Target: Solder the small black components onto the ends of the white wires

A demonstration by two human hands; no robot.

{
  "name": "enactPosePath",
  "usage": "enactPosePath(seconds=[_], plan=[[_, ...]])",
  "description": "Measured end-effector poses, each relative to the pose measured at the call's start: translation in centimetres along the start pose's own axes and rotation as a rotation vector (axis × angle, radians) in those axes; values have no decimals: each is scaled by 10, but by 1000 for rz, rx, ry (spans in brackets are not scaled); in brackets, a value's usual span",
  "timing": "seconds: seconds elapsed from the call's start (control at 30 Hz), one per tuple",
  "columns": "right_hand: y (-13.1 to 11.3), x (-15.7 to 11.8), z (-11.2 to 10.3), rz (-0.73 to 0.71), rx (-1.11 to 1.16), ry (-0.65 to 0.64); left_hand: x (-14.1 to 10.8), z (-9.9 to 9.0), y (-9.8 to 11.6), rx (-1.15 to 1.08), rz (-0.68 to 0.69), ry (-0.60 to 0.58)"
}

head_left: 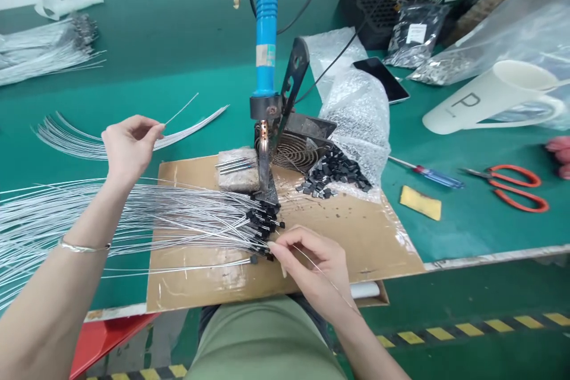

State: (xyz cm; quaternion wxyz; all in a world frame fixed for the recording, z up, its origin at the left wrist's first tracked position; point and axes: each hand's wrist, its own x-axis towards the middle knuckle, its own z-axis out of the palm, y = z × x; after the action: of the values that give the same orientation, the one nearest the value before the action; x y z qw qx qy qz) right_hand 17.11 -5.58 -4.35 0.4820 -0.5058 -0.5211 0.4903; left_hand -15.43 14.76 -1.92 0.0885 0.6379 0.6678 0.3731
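My left hand (133, 145) pinches the end of a thin white wire (181, 108) above a loose curved bundle of similar wires (75, 141). My right hand (314, 267) is closed on a fine strand of wire (323, 272) that trails back over the wrist. Its fingertips are beside the black-tipped ends (263, 227) of a large spread of white wires (191, 214) lying on the cardboard (356, 249). A soldering tip (263, 133) hangs from a stand just above. Small black pieces (333, 175) are piled to the right of it.
A blue hose (267, 12) rises at the centre. Bubble wrap (356, 113), a phone (383, 80), a white mug (485, 98), a screwdriver (427, 173), a yellow sponge (421, 203) and red-handled scissors (519, 190) lie at the right. More wires (40, 50) are at the far left.
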Motion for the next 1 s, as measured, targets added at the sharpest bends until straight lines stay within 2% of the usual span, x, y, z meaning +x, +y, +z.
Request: enactPosePath(seconds=[0.13,0.2,0.23,0.37,0.47,0.57,0.8,1.0], plan=[[1,2,1,8,20,-6,-20,-21,27,51,63,43],[1,2,2,11,26,-12,-39,-36,41,68,88,-28],[0,2,3,11,29,-11,-50,-43,47,61,101,-110],[-3,4,7,10,63,1,-98,-61,63,-23,104,-571],[-4,6,10,-1,105,6,-124,-63,68,-65,50,-723],[-3,7,10,7,127,16,-134,-61,70,-113,43,-778],[3,5,5,49,168,34,-130,-61,72,-212,35,-810],[2,7,2,-39,132,-28,-131,-62,75,-210,63,-857]])
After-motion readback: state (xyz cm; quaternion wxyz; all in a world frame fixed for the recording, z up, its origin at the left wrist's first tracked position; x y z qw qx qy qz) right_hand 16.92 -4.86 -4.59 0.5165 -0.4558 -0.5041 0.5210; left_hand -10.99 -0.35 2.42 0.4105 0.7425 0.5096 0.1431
